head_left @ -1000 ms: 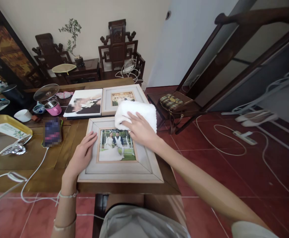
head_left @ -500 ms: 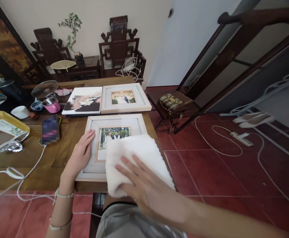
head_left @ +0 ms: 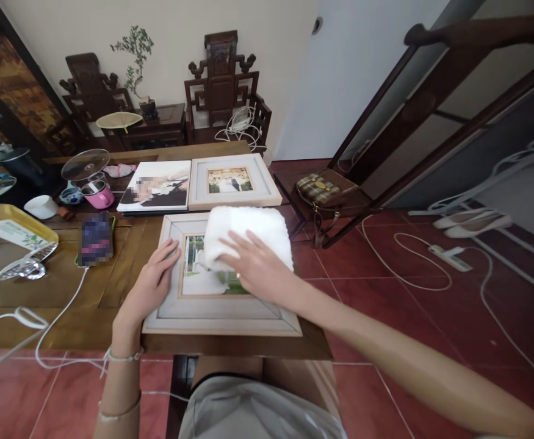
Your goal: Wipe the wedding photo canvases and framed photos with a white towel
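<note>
A picture frame [head_left: 221,322] with a pale, wide border lies flat at the table's near edge, a photo in its middle. My left hand [head_left: 150,283] rests on the frame's left border, fingers stretched out and lying flat. Under my right hand [head_left: 262,268] is a thick white cloth [head_left: 252,221], pressed against the upper right of the frame. The fingers of that hand are spread over the cloth, moving it along. The cloth hides the photo's upper right part and the frame's top right corner.
Beyond lie a second framed photo [head_left: 234,160] and a frameless photo panel [head_left: 157,174]. To the left are a phone [head_left: 96,238] on a white cable, an oil bottle [head_left: 19,231] and a pink cup [head_left: 97,196]. A chair [head_left: 362,195] bearing a checked bag [head_left: 316,188] stands right.
My right hand has slid the cloth away from me, toward the frame's far edge, uncovering the near right corner. My left hand stays on the left border.
</note>
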{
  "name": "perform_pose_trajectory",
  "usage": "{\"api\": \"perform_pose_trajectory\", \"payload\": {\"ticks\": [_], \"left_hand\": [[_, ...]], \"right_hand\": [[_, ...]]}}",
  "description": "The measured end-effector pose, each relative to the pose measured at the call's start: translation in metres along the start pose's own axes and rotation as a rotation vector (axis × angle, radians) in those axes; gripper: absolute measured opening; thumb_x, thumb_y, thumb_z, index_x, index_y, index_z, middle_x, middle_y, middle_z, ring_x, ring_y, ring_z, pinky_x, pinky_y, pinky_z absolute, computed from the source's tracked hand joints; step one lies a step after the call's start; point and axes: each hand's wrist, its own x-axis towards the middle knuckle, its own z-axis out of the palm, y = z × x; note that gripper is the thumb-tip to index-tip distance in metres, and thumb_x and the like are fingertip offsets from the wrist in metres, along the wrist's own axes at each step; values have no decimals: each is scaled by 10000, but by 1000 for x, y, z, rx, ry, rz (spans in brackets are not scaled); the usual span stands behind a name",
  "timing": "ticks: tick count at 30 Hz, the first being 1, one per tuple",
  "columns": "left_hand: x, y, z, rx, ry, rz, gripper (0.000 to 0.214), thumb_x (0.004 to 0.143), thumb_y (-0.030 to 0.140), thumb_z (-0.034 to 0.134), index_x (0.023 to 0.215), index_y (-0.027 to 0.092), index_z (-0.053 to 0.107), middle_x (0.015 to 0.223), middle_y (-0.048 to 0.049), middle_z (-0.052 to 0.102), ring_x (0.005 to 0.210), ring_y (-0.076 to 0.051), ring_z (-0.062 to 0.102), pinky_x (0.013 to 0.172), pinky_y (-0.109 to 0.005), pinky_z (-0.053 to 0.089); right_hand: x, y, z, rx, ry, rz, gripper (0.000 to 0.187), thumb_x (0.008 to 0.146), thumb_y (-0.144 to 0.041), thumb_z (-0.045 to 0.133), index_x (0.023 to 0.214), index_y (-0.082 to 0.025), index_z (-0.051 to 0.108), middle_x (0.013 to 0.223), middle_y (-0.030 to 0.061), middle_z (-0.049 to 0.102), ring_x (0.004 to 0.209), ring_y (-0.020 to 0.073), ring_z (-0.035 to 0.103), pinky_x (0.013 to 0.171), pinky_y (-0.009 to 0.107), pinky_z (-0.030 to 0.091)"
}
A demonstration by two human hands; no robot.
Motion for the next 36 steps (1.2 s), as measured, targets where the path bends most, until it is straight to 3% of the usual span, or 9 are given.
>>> {"api": "perform_pose_trajectory", "payload": {"ticks": [4,8,11,16,20,23,27,36], "left_hand": [[0,0,1,-5,6,7,413,972,207,363,1329,196,570,1467,-107,476,1420,-239,344,1167,-500,293],[-1,0,2,-12,26,-16,407,975,203,359,1315,169,580,1445,-121,500,1415,-236,354,1171,-495,290],[-1,1,4,-13,62,-34,402,976,204,357,1301,155,588,1431,-127,514,1406,-235,371,1172,-489,291],[-2,2,5,6,76,-55,415,974,196,359,1341,169,549,1445,-119,500,1406,-232,371,1172,-489,295],[-2,0,6,9,77,-40,419,974,192,353,1346,164,544,1441,-125,504,1409,-235,365,1171,-490,297],[-2,0,6,2,80,-25,415,974,191,350,1331,148,556,1425,-133,519,1405,-236,372,1170,-489,299],[-2,0,4,-7,62,-15,410,974,189,353,1323,140,562,1430,-135,514,1408,-231,367,1171,-490,297],[-1,-1,2,-38,34,-13,409,973,188,364,1330,193,562,1430,-102,521,1419,-222,346,1169,-514,289]], "right_hand": [[33,31,6,-78,55,88,531,770,10,518,1278,-134,580,1480,161,448,1411,370,317,1131,609,255],[45,35,7,-115,-11,73,522,781,5,520,1287,-112,577,1492,179,424,1420,417,265,1124,648,216],[33,17,5,-90,-96,4,506,773,32,503,1246,-109,610,1488,185,427,1423,418,251,1127,645,210],[-17,-34,-11,84,-252,-119,435,809,-20,515,1210,-140,636,1482,190,433,1415,399,284,1130,621,237],[-52,-70,-22,253,-247,-205,350,845,-114,535,1166,-184,653,1493,168,423,1418,393,281,1140,631,195],[-58,-79,-19,305,-240,-219,329,838,-142,557,1141,-207,666,1504,147,414,1420,397,271,1140,642,171],[-37,-61,-4,254,-194,-156,402,841,-102,531,1214,-206,642,1510,139,409,1431,364,266,1149,609,192],[46,17,11,-31,8,4,557,774,8,516,1306,-154,560,1509,130,416,1438,340,268,1154,568,225]]}}
